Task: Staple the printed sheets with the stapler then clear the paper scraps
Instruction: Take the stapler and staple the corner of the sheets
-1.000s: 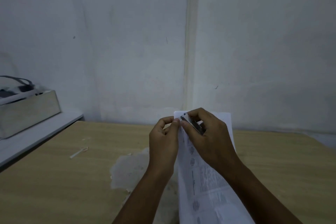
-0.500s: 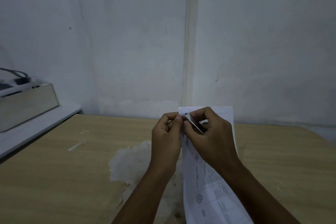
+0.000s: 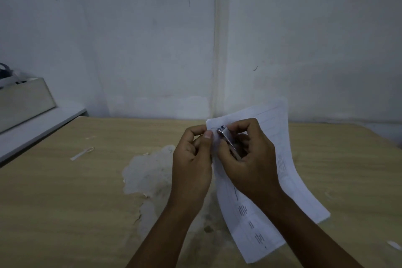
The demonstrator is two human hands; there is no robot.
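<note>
I hold the white printed sheets up above the wooden table, their long side running away from me. My left hand pinches the top left corner of the sheets between thumb and fingers. My right hand grips a small metal stapler, whose jaws sit at that same corner, right beside my left thumb. A white paper scrap lies on the table to the left. Another scrap shows at the right edge.
A worn, pale patch where the veneer has peeled marks the table's middle. To the far left, a grey metal box stands on a white shelf. A white wall rises right behind the table.
The sheets have swung so their far end fans out to the right. Both hands stay together at the top corner with the stapler. The camera has tilted slightly.
</note>
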